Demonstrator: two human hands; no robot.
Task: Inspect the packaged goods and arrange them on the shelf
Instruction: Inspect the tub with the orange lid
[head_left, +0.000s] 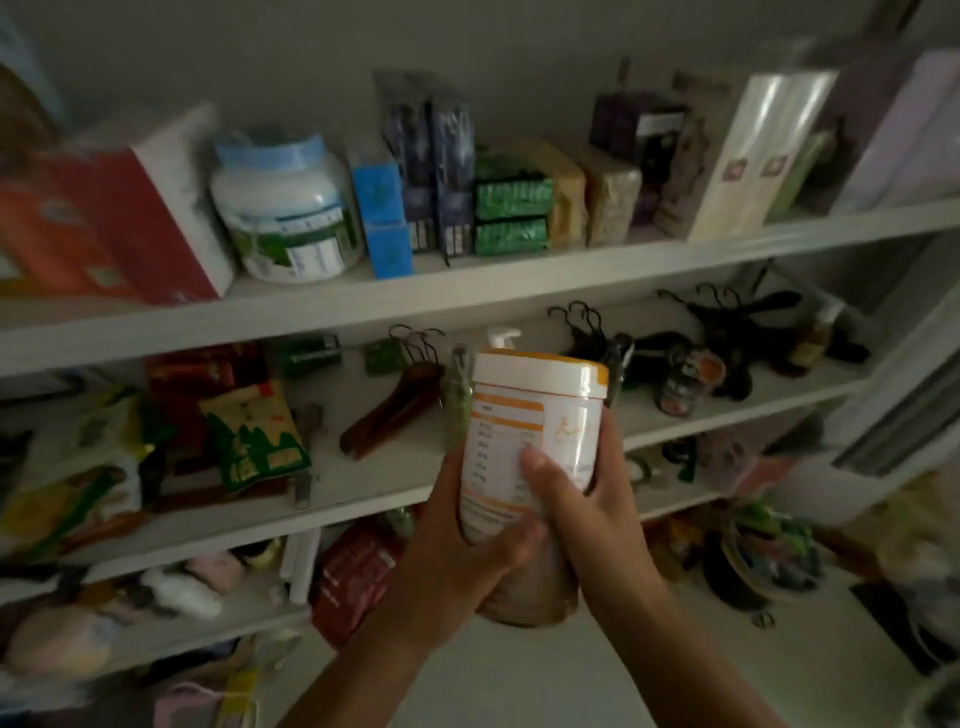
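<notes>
Both hands, left hand (470, 540) and right hand (582, 514), are gripping the orange-lidded jar (535, 431). Tilting it risks knocking shelf (467, 291) items.

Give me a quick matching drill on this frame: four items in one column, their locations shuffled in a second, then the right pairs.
Items:
1. white and orange canister
2. big white jar with blue lid
3. green and yellow pouch
4. brown wooden hanger

Locations:
A. top shelf, beside the red box
B. second shelf, lying flat near the middle
C. held in the left hand and right hand
D. second shelf, left part, among other packets

Pairs: 1-C, 2-A, 3-D, 4-B
</notes>
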